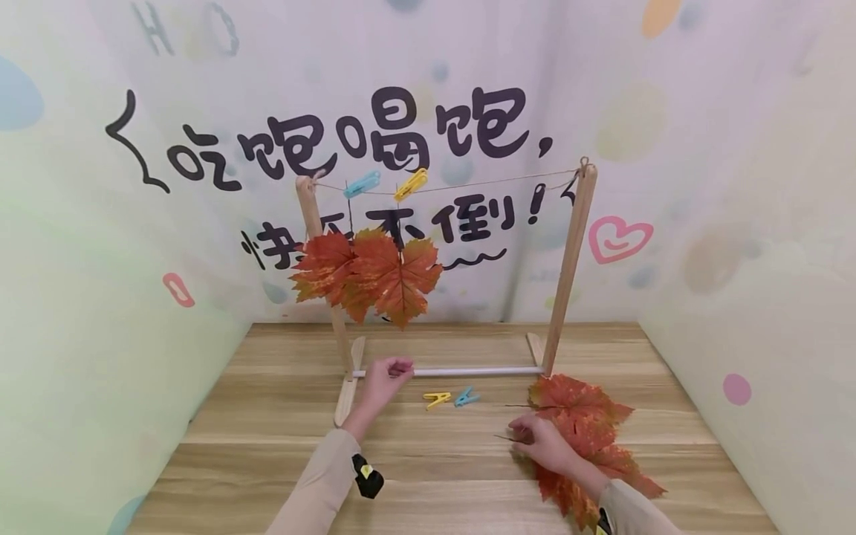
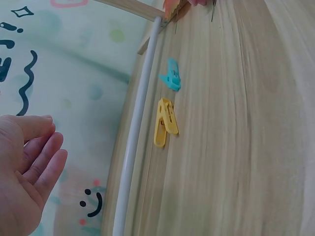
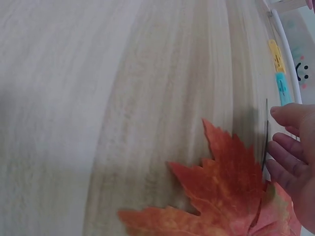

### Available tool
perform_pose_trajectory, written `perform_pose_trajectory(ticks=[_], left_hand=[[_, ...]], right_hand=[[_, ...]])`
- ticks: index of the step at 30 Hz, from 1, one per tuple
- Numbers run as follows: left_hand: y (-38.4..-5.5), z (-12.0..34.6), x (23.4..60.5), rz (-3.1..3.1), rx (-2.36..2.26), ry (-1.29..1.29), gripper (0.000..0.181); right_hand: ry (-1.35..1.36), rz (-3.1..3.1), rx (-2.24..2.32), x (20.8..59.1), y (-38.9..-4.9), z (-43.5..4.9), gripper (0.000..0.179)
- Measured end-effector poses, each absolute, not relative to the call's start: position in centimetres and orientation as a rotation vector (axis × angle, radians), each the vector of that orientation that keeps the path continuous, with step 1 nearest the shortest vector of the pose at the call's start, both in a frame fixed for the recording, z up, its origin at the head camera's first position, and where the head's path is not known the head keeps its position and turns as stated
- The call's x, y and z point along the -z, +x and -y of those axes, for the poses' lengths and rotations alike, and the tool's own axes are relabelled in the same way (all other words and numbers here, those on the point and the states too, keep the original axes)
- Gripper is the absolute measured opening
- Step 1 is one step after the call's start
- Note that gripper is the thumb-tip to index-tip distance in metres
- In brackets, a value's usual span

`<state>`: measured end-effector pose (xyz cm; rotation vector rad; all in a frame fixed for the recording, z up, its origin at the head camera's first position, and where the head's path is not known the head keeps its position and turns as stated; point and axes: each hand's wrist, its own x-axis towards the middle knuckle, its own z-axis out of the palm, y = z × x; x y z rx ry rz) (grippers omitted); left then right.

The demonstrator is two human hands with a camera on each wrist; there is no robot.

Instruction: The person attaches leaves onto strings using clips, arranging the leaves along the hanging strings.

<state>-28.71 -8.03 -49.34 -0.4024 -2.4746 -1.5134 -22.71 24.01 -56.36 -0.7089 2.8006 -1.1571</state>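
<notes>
My left hand (image 1: 386,379) hovers over the left end of a white rod (image 1: 475,371), its fingers loosely bent and holding nothing. In the left wrist view a yellow clothespin (image 2: 165,123) and a blue clothespin (image 2: 171,76) lie on the table beside the rod. My right hand (image 1: 543,444) is over red-orange artificial maple leaves (image 1: 588,420) at the right. In the right wrist view its thumb and fingers are apart, close to the thin dark stem (image 3: 267,132) of one leaf (image 3: 226,191). The stem runs beside the fingertips, not between thumb and fingers.
Two wooden posts (image 1: 568,275) with flat feet carry a thin string (image 1: 495,181). A blue clothespin (image 1: 362,184) and a yellow clothespin (image 1: 411,185) on the string hold hanging maple leaves (image 1: 401,279). A printed curtain (image 1: 428,44) stands behind the wooden table (image 1: 428,483).
</notes>
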Motion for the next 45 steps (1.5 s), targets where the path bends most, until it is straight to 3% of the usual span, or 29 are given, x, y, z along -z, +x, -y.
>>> perform_pose_trajectory(ticks=[12,33,45], left_hand=[[-28.2,8.3,50.9,2.481,1.556,-0.355,0.009],[-27.6,7.8,52.6,2.505,1.54,-0.445,0.008],[-28.2,6.5,53.7,2.578,1.605,-0.429,0.021]], right_hand=[[-0.684,-2.897,1.007,57.3,-22.5,-23.8,0.011],[-0.88,-2.911,1.054,55.2,-22.4,-23.7,0.023],[-1.146,-2.928,1.197,52.2,-22.2,-23.6,0.025]])
